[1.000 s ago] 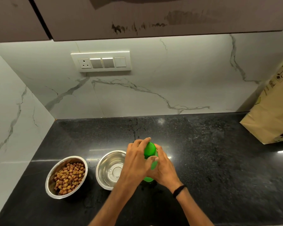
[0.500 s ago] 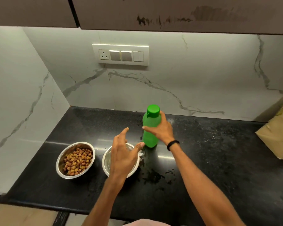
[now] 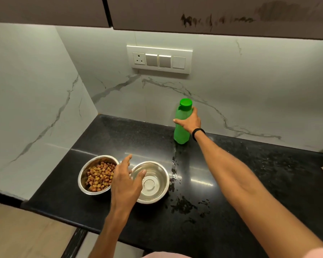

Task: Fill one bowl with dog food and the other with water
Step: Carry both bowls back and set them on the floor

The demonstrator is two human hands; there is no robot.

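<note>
Bottle [image 3: 181,135], green plastic, on black bench [image 3: 250,202], right grip [image 3: 189,122] wrapped round it; left grip [image 3: 125,183] slack, empty, above steel bowl [image 3: 154,185].

We see a black worktop [image 3: 250,183]. Toward the lower left, two metal bowls sit side by side. The left bowl [image 3: 81,180] holds brown dog food [image 3: 99,175], and the right bowl [image 3: 164,175] is shiny. A green bottle [image 3: 181,135] stands upright by the back wall. We see wet splashes [image 3: 183,205] beside the right bowl.
</note>
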